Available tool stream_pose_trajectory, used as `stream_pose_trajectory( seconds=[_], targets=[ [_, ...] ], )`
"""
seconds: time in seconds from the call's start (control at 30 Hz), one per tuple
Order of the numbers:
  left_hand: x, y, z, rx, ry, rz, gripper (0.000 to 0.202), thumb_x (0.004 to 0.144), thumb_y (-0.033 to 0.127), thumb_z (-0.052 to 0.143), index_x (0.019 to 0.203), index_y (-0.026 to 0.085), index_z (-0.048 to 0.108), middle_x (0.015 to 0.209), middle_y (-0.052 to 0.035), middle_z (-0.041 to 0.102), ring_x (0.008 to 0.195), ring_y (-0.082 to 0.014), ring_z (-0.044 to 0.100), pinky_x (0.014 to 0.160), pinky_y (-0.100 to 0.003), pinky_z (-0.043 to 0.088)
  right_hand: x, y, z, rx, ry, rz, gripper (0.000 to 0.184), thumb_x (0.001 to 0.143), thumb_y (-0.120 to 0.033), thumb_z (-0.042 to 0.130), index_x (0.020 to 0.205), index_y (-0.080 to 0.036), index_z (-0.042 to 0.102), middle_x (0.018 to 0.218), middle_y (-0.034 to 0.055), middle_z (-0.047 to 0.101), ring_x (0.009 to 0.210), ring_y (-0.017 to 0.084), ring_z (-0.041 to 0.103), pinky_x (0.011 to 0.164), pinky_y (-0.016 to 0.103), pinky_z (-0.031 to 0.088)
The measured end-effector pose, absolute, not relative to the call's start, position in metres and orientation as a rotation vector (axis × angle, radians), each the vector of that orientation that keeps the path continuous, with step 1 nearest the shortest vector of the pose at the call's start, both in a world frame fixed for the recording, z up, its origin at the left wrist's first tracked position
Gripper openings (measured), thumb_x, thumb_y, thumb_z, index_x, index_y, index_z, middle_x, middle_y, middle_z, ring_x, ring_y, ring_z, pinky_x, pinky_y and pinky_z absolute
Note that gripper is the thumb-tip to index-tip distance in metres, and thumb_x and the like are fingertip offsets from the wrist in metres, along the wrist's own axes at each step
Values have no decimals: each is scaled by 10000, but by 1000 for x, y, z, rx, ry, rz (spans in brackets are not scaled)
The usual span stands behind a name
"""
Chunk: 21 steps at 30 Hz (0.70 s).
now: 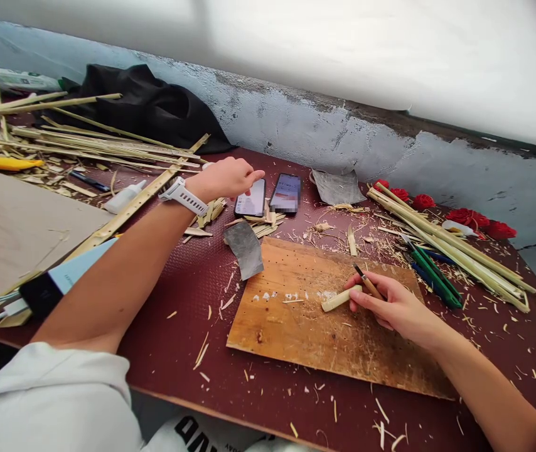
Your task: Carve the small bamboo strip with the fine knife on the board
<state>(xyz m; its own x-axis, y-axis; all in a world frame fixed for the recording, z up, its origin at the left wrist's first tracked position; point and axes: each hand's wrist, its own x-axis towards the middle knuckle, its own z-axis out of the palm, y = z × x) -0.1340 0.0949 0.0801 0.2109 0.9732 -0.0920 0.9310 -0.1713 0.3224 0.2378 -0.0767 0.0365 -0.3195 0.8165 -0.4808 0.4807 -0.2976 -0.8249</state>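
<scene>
My right hand (393,307) is closed over the wooden board (287,333), holding a short pale bamboo piece (338,299) and a slim brown-handled tool (369,284) with a dark tip. The tool's exact kind cannot be made out. At the back, my left hand (225,180) hovers over or touches a lit phone (251,199); its thumb stands apart and the lower fingers are partly hidden. It shows nothing in its grasp. A second phone (285,193) lies beside the first. A grey sheet of what looks like sandpaper (244,250) overlaps the board's corner.
Bamboo strips (103,145) and a black cloth (145,100) lie at the back left, near a small white bottle (124,196). A power bank (42,294) sits under my left forearm. Rightward are bamboo sticks (456,245), a green-handled tool (437,276) and red flowers (468,218). Shavings litter the table.
</scene>
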Motion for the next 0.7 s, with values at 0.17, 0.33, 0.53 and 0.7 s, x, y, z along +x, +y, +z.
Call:
stream_pose_trajectory(
  seconds=[0.17,0.33,0.53,0.7],
  targets=[
    [-135,95,81,2187,1789,182,690,1085,689,365,954,115,724,787,-30,737,641,-130,510,772,-280,379,238,-77,37,-1626,-1655,1660,504,910,-675,709,1130,-232,618,856,-13,673,501,63,322,439,249,210],
    [-136,92,85,2225,1813,253,711,1088,704,327,1004,116,716,750,-15,678,712,-146,492,820,-278,359,240,-77,35,-1620,-1659,1660,498,925,-674,695,1139,-232,610,860,-13,666,508,60,326,441,245,210],
    [-134,96,84,2178,1894,241,575,1074,591,453,937,124,759,684,-25,673,651,-167,524,738,-295,332,240,-76,34,-1631,-1659,1671,512,920,-685,698,1146,-233,615,860,-8,663,511,59,322,441,246,215],
    [-132,93,86,2200,1891,272,542,1077,558,467,948,125,766,720,-19,682,665,-147,482,707,-277,297,240,-76,34,-1630,-1661,1660,505,927,-679,693,1145,-230,617,854,-7,662,508,55,308,435,246,195]
  ],
)
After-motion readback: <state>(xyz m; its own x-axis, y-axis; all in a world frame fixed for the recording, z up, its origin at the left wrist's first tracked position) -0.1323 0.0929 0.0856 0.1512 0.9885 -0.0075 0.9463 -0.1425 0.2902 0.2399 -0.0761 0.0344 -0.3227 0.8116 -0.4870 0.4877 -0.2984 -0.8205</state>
